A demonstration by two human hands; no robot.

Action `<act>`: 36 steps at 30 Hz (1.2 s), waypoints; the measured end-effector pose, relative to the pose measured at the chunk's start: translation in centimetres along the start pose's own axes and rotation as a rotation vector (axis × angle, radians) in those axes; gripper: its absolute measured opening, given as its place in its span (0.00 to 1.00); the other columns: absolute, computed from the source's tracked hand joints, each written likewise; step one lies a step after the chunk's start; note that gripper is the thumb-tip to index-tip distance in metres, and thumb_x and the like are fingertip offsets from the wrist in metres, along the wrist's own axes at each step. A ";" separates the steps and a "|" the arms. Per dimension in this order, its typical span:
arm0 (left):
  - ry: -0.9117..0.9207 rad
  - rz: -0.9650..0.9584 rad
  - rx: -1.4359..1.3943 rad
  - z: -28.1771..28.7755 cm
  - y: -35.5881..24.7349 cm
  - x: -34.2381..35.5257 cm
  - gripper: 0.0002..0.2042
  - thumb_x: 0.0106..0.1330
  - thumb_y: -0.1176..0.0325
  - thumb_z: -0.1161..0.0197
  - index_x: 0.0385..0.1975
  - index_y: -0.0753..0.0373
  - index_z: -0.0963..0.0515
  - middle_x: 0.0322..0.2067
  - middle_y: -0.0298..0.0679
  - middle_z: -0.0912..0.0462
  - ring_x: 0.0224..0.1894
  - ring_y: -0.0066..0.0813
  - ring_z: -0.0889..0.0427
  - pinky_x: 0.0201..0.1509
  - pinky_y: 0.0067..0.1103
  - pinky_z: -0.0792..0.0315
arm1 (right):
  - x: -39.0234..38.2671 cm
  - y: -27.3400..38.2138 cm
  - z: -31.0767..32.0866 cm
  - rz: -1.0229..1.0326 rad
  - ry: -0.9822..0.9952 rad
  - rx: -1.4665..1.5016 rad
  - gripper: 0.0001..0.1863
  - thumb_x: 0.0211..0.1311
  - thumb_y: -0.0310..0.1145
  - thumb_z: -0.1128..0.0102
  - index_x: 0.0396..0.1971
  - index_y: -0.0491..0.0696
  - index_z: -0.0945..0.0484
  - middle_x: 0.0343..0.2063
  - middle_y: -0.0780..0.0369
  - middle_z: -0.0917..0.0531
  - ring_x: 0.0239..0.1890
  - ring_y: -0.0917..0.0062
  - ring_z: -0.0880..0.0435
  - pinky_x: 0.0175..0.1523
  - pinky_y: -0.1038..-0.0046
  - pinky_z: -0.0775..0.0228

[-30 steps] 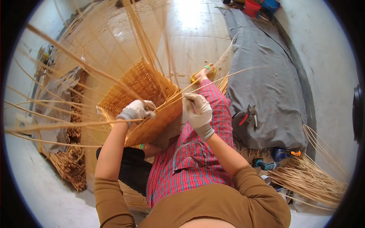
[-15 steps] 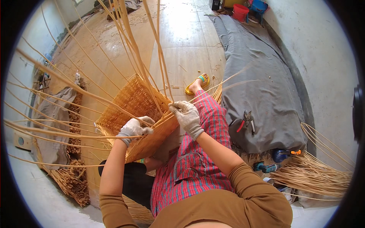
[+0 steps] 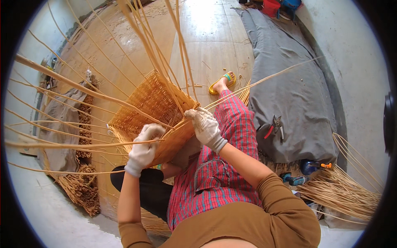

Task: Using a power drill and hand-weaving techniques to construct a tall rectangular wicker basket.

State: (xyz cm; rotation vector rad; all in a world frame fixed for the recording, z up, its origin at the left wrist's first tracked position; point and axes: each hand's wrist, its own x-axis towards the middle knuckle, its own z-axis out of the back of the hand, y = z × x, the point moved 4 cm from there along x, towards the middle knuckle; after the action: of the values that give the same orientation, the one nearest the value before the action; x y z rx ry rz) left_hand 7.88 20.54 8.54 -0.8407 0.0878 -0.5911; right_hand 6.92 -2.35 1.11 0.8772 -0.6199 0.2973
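A half-made wicker basket (image 3: 175, 138) leans tilted by my lap, with long upright rods fanning from its rim. My right hand (image 3: 205, 127), in a pale work glove, is closed at the near rim. It pinches thin wicker rods (image 3: 264, 78), whose long ends trail away to the upper right. My left hand (image 3: 142, 151), also gloved, is at the rim's left part beside a thick rod (image 3: 89, 144). Its fingers look bent but are smeared by motion, so I cannot tell whether they grip anything.
Red-handled pruning shears (image 3: 274, 127) lie on a grey cloth (image 3: 295, 91) at the right. Below it are a blue cordless drill (image 3: 294, 179) and a bundle of loose rods (image 3: 343, 194). Bundled rods (image 3: 78, 192) lie along the left; offcuts dot the floor.
My left hand has risen and turned off its earlier flat reach along the rim. My right hand stays at the rim; the thin rods' trailing ends have swung. The view has shifted slightly.
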 end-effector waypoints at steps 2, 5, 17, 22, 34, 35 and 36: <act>-0.008 -0.093 -0.587 0.1 -1.5 -1.6 0.04 0.70 0.74 0.43 0.42 0.62 0.27 0.38 0.39 0.20 0.48 0.30 0.19 0.57 0.31 0.25 | 0.6 0.2 0.0 0.003 0.019 -0.007 0.14 0.61 0.27 0.43 0.48 0.52 0.24 0.40 0.59 0.15 0.45 0.63 0.16 0.53 0.61 0.26; -0.452 0.281 -0.890 1.1 1.2 -0.9 0.09 0.74 0.63 0.43 0.41 0.61 0.30 0.30 0.37 0.22 0.38 0.34 0.16 0.52 0.34 0.21 | 3.2 0.2 -0.8 -0.196 0.462 -0.254 0.16 0.64 0.29 0.49 0.51 0.52 0.26 0.31 0.56 0.15 0.32 0.59 0.14 0.37 0.59 0.22; 0.100 0.234 -0.380 -2.7 -0.9 8.4 0.05 0.67 0.81 0.46 0.37 0.65 0.26 0.30 0.33 0.21 0.33 0.19 0.22 0.38 0.18 0.25 | 6.4 2.4 5.7 -0.183 0.119 0.830 0.24 0.60 0.13 0.43 0.57 0.46 0.27 0.42 0.62 0.15 0.44 0.79 0.16 0.45 0.74 0.22; 0.234 0.179 -0.414 -3.6 -1.2 7.5 0.03 0.66 0.79 0.43 0.35 0.63 0.24 0.25 0.30 0.26 0.30 0.15 0.27 0.34 0.19 0.28 | 7.0 2.7 4.5 -0.075 0.066 0.378 0.21 0.60 0.13 0.44 0.53 0.45 0.23 0.39 0.63 0.16 0.43 0.80 0.17 0.46 0.76 0.24; 0.522 0.415 -0.095 -6.2 4.3 11.4 0.10 0.56 0.76 0.32 0.38 0.61 0.17 0.31 0.34 0.15 0.36 0.22 0.19 0.42 0.24 0.24 | -3.0 -10.6 2.8 -1.254 -0.284 0.895 0.07 0.64 0.31 0.33 0.34 0.51 0.24 0.28 0.66 0.18 0.29 0.81 0.17 0.32 0.79 0.24; 0.522 0.433 -0.107 -6.2 4.3 11.3 0.11 0.56 0.76 0.32 0.39 0.61 0.17 0.31 0.34 0.15 0.36 0.22 0.19 0.43 0.24 0.23 | -3.9 -11.0 1.6 -1.395 -0.202 0.974 0.09 0.64 0.35 0.32 0.37 0.50 0.24 0.27 0.67 0.18 0.29 0.80 0.16 0.30 0.79 0.25; 0.522 0.486 -0.105 -6.0 4.5 11.4 0.11 0.56 0.76 0.32 0.40 0.61 0.17 0.31 0.34 0.15 0.37 0.23 0.19 0.43 0.24 0.23 | -4.2 -11.3 1.0 -1.408 -0.209 0.939 0.09 0.64 0.35 0.32 0.37 0.50 0.24 0.27 0.67 0.18 0.29 0.80 0.16 0.30 0.79 0.25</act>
State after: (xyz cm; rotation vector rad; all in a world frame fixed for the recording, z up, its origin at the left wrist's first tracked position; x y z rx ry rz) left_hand 17.63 12.81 2.99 -0.7137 0.7827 -0.3336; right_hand 8.67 -10.04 -8.02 2.0350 0.1118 -0.8699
